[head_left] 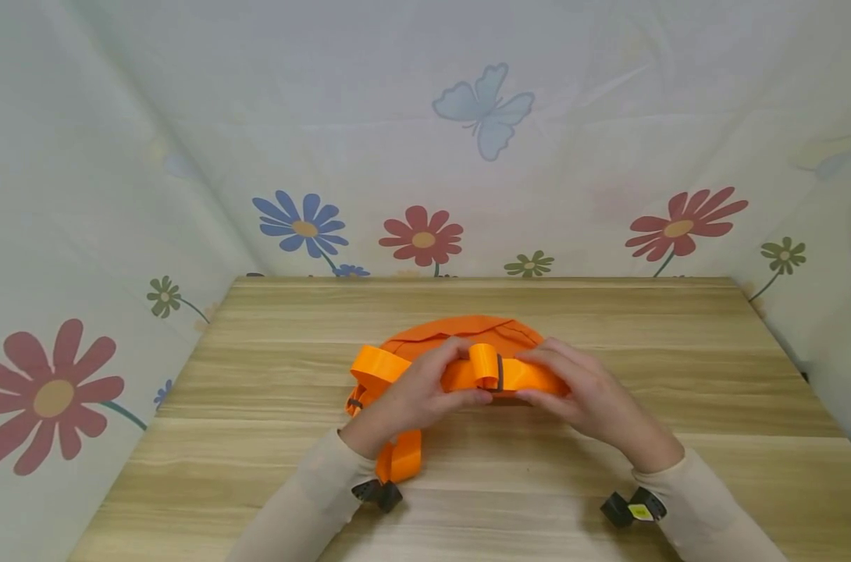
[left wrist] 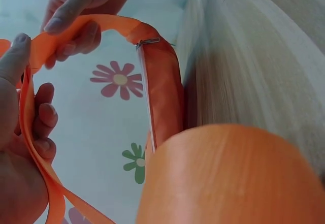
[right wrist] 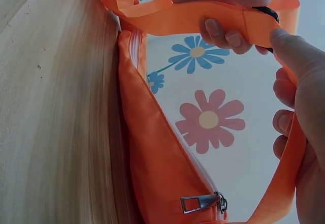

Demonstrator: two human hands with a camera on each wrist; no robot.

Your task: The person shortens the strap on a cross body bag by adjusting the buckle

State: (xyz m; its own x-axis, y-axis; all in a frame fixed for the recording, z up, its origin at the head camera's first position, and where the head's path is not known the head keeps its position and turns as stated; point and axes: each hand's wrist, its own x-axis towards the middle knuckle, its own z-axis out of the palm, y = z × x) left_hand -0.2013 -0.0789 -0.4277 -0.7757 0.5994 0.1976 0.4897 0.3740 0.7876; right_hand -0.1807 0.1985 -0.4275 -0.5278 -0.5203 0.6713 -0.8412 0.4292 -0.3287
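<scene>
An orange zippered waist bag [head_left: 461, 328] lies on the wooden table, its zipper pull [right wrist: 200, 202] showing in the right wrist view. Above its near side, both hands hold its orange strap [head_left: 531, 376] raised. My left hand [head_left: 425, 390] pinches the strap left of a dark buckle [head_left: 500, 372], with thumb below and fingers above. My right hand [head_left: 587, 390] grips the strap on the buckle's right, its thumb close to the buckle in the right wrist view. A short loop of strap [head_left: 483, 363] stands up at the buckle, between the two hands.
Further strap loops [head_left: 379, 365] curl at the bag's left, and one strap end [head_left: 406, 457] hangs by the left wrist. The wooden table [head_left: 678, 328] meets a white flower-printed curtain [head_left: 573, 179] at its back and sides. Each wrist wears a black camera [head_left: 379, 494].
</scene>
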